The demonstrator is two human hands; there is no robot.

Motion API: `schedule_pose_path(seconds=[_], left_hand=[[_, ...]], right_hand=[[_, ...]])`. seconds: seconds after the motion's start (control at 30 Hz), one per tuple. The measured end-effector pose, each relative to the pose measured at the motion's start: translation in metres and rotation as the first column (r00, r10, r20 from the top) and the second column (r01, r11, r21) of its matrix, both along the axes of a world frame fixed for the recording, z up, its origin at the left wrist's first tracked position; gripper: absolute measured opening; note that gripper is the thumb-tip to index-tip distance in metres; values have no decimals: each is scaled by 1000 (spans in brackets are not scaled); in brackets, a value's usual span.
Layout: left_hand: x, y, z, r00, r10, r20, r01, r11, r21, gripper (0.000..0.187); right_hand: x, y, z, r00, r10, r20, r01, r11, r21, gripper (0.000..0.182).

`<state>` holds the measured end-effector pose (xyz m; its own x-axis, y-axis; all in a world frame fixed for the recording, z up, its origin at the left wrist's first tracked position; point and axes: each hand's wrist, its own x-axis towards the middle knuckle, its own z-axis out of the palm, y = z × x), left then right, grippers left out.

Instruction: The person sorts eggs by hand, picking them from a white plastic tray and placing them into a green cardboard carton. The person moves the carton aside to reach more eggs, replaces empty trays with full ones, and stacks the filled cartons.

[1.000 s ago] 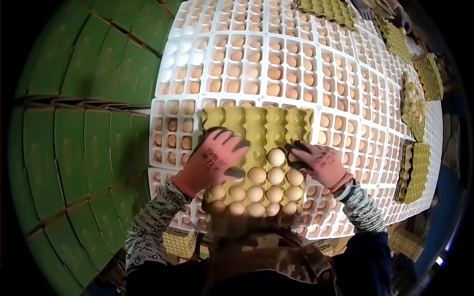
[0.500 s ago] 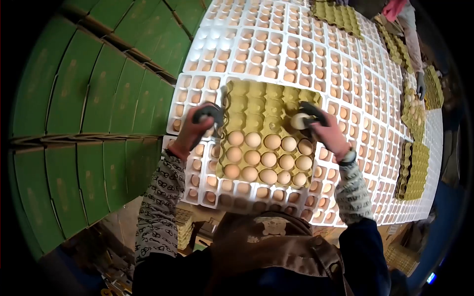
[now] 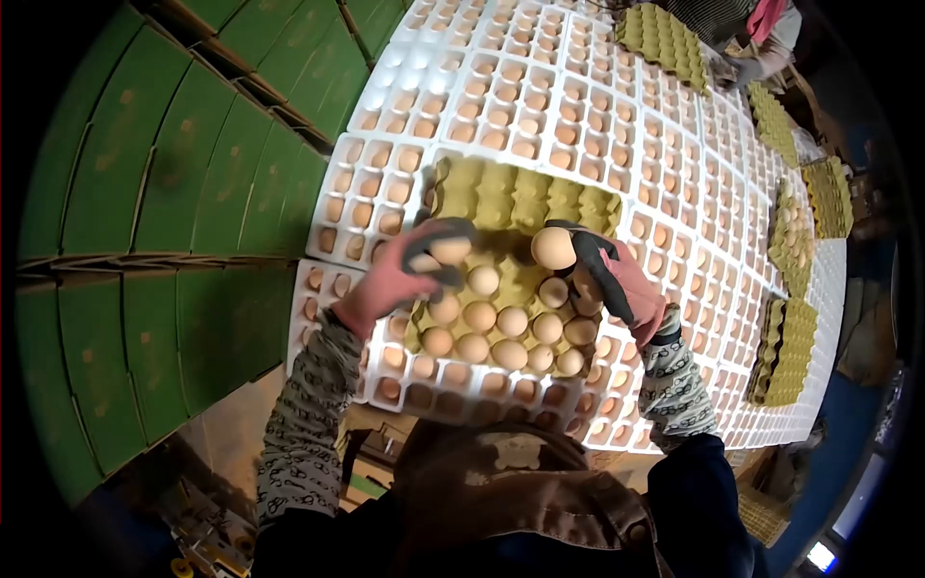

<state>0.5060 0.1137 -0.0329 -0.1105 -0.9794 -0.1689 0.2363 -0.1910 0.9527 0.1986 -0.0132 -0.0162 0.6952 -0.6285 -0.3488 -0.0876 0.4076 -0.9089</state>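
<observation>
My left hand (image 3: 409, 275), in a pink glove with dark fingertips, is closed around eggs (image 3: 451, 250) over the left side of a yellow-green pulp egg tray (image 3: 525, 197). My right hand (image 3: 619, 281), gloved the same way, grips a brown egg (image 3: 553, 249) between thumb and fingers above the tray's right side. Its palm partly hides another egg beneath it. Brown eggs (image 3: 513, 322) fill the tray's near rows, while the far cells hold none. The tray rests on white compartmented trays (image 3: 358, 154), with eggs in most of their cells.
Green boxes (image 3: 116, 164) are stacked along the left. More pulp trays (image 3: 790, 352) lie on the white trays to the right, one holding eggs (image 3: 792, 231). At the far right another person's arm (image 3: 771, 60) reaches over the table.
Both hands have come inward over the pulp tray. The left hand now has eggs in its fingers, and the tray's farthest egg row has fewer eggs visible. My view has shifted slightly.
</observation>
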Motion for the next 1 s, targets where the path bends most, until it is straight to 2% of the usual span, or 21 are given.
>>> schedule_pose_path(seconds=[0.03, 0.07, 0.13, 0.17, 0.23, 0.27, 0.3, 0.33, 0.37, 0.4, 0.43, 0.5, 0.53, 0.57, 0.6, 0.63, 0.77, 0.83, 0.9, 0.97, 1.0], left_hand=[[-14, -10, 8, 817, -178, 549, 212, 977, 2, 58], [-28, -19, 17, 345, -225, 911, 415, 908, 68, 62], [-49, -28, -9, -262, -230, 937, 508, 793, 336, 55], [-49, -27, -5, -326, -68, 943, 562, 788, 251, 50], [-22, -36, 11, 195, -89, 977, 624, 780, -54, 32], [-8, -40, -3, 486, -141, 862, 488, 863, -134, 37], [9, -46, -7, 697, -132, 705, 309, 942, -129, 45], [35, -59, -21, 971, -58, 232, 87, 990, -115, 48], [59, -74, -34, 997, 41, -67, -49, 991, -124, 47], [82, -90, -41, 925, 120, -360, -174, 977, -120, 47], [105, -108, -55, 941, 237, -243, -279, 948, -154, 50], [153, -152, -115, 878, 479, 19, -469, 865, -177, 57], [178, -177, -162, 801, 578, 157, -555, 815, -165, 58], [188, -194, -179, 779, 612, 134, -591, 789, -171, 57], [194, -210, -179, 755, 646, 111, -625, 761, -177, 55], [198, -218, -179, 742, 653, 152, -632, 757, -166, 49], [176, -231, -111, 589, 683, 431, -635, 722, -276, 38], [176, -253, -102, 190, 638, 746, -497, 718, -487, 48], [179, -273, -104, 15, 373, 928, -408, 850, -334, 41], [181, -286, -93, 19, 254, 967, -388, 893, -227, 38], [181, -293, -90, 19, 193, 981, -376, 911, -172, 37]], right_hand=[[-4, -7, -5, 998, 23, -63, -23, 1000, -12, 53], [-8, -14, -9, 991, 46, -125, -50, 999, -22, 49], [16, -29, -3, 991, 118, -59, -119, 993, -22, 46], [31, -41, 14, 968, 179, -175, -194, 979, -70, 49], [43, -70, -8, 987, 123, -108, -126, 992, -21, 49], [51, -89, -17, 986, 130, -101, -132, 991, -8, 47], [72, -102, -21, 989, 73, -127, -100, 971, -215, 46], [92, -114, -25, 987, -5, -160, -62, 908, -415, 45], [119, -135, -24, 976, -35, -215, -44, 935, -353, 42], [145, -156, -24, 961, -62, -269, -19, 957, -289, 41], [171, -177, -41, 936, -119, -331, 47, 975, -216, 40], [226, -217, -98, 944, -258, -206, 34, 698, -715, 38], [250, -231, -99, 941, -220, -257, -75, 604, -793, 41], [270, -244, -100, 931, -189, -313, -184, 496, -849, 44], [286, -254, -104, 854, -246, -459, -411, 223, -884, 51], [300, -269, -105, 775, -156, -612, -586, 184, -789, 49], [342, -286, -105, 774, 123, -622, -630, 256, -733, 51], [360, -280, -94, 691, 209, -692, -706, 402, -584, 57], [367, -299, -122, 887, 105, -450, -431, 538, -724, 54], [363, -327, -113, 976, 52, -212, -143, 886, -441, 46], [369, -326, -118, 974, -211, 86, 223, 960, -172, 39]])
